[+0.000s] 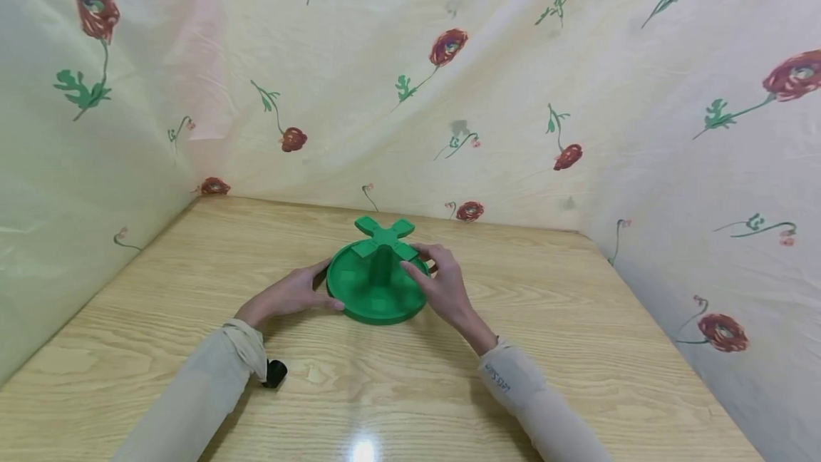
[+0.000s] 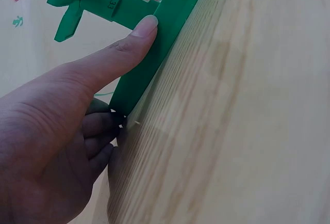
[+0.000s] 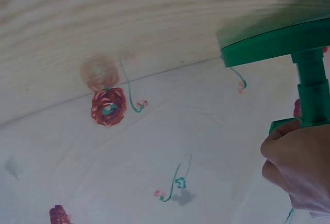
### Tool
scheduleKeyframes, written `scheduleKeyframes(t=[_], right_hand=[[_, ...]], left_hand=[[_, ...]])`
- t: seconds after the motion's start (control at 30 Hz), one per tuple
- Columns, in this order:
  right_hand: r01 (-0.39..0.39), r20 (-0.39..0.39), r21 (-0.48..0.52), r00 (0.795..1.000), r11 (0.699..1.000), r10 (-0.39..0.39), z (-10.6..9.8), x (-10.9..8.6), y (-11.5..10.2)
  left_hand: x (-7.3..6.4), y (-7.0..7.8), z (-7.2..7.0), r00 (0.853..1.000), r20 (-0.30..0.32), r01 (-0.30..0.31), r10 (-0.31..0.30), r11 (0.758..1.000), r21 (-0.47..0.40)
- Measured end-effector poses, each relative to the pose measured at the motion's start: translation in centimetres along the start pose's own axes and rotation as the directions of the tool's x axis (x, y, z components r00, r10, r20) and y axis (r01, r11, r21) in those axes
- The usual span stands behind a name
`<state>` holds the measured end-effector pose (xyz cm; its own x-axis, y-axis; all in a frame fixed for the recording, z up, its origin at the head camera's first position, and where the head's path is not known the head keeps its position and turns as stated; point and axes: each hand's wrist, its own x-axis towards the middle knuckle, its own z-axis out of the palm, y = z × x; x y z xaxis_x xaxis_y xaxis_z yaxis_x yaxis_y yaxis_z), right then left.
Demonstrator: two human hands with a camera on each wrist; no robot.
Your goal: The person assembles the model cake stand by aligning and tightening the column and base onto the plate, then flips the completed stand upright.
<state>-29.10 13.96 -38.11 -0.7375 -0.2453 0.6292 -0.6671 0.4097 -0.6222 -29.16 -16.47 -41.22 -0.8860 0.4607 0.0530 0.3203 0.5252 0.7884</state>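
Observation:
A green round base (image 1: pixel 349 296) with a raised rim sits on the wooden table. From its middle rises a green post (image 1: pixel 381 269), topped by a green cross-shaped piece (image 1: pixel 385 235) with several flat arms. At the rim's left side my left hand (image 1: pixel 291 295) holds the base, its thumb (image 2: pixel 143 28) pressed along the outer wall and the other fingers curled by the edge, partly hidden. My right hand (image 1: pixel 447 291) pinches the right near arm of the cross between thumb and fingers. The right wrist view shows those fingers bent at the cross (image 3: pixel 281 125), their tips partly hidden.
A small black cylindrical object (image 1: pixel 274 374) lies beside the left sleeve. Cloth with red flowers (image 1: pixel 410 113) stands behind the wooden table (image 1: pixel 385 405) and along both sides.

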Motion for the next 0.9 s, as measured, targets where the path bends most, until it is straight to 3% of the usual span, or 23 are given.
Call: scheduleKeyframes(t=[0.2,0.4,0.7,0.9], right_hand=[[-0.021,0.001,-0.014,1.0,1.0,0.021,0.5,-0.5,-0.9],[0.033,0.034,0.027,0.999,0.999,-0.034,0.5,-0.7,-1.4],[0.072,-0.135,-0.051,0.988,0.996,-0.078,-0.6,0.5,-0.3],[-0.019,-0.04,-0.014,0.999,1.0,0.018,-0.9,1.6,1.0]], left_hand=[[-0.1,0.1,0.0,1.0,-0.005,0.0,0.0,1.0,0.007],[-0.1,0.0,0.0,1.0,-0.005,0.01,-0.01,1.0,0.018],[0.1,0.1,0.1,1.0,-0.004,-0.001,0.001,1.0,0.016],[0.1,0.0,0.1,1.0,-0.005,0.012,-0.012,1.0,0.02]])
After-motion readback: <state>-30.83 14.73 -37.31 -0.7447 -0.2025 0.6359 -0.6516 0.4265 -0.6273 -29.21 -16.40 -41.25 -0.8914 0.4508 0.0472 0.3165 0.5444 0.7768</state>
